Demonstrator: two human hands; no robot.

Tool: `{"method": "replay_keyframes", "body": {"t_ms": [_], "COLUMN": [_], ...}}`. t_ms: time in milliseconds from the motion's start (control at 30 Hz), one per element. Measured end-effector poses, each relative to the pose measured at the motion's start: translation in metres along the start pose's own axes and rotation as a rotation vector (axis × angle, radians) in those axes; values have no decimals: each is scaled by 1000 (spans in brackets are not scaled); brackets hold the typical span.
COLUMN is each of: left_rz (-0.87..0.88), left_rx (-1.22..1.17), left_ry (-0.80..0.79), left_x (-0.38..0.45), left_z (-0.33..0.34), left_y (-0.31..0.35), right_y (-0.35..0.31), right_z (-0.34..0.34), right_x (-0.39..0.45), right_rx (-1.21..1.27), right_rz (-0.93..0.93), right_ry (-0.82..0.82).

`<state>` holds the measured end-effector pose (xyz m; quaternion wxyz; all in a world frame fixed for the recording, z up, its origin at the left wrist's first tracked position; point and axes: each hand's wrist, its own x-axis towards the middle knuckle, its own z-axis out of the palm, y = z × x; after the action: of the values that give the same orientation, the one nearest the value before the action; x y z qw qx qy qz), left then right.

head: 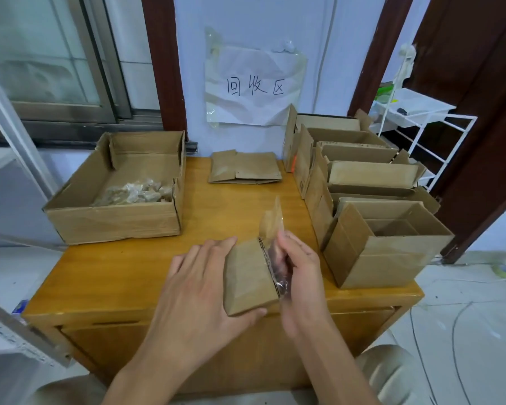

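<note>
The small cardboard box [249,279] is sitting at the 6 o'clock edge of the worktop [146,258]. The left hand [199,285] is gripping it, with fingers spread over its left face and the thumb hooked under the near corner. The right hand [300,273] is pinching the clear tape strip [270,220] against the box's right edge with curled fingers, and the strip's free end is sticking up toward 12 o'clock.

The box is looking light and fairly stiff, but its thin corrugated walls would likely be buckling under a hard squeeze, so bracing it by the faces near the corners seems wisest. The tape is looking flimsy, sticky and prone to tearing (or clinging to fingers). A pinch low down, close to where it is leaving the cardboard, should be serving best.

A wide box [114,220] at 10 o'clock is holding crumpled tape wads [138,192]. A flattened box [243,168] is lying at 12 o'clock, and open boxes [377,252] are standing at 3 o'clock.
</note>
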<state>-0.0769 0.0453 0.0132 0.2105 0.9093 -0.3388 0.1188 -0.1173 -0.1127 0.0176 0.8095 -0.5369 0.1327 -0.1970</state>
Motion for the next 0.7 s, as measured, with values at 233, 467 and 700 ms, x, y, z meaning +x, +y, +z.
{"method": "replay_keyframes", "body": {"t_ms": [233,467,700], "left_rz": [-44,-40,-117], "left_rx": [-27,-32,-198], "left_ry": [-23,-115,-362], "left_x": [1,6,45], "left_z": [-11,-24,-22], "left_y": [-12,-8,1], "right_y": [-22,-21,-17], "right_z": [-23,-30,-39], "right_x": [-5,-12,0], "right_rx": [-704,-485,-482], "right_rz": [-246,-52,5], "right_ry": [-295,-275,-251]}}
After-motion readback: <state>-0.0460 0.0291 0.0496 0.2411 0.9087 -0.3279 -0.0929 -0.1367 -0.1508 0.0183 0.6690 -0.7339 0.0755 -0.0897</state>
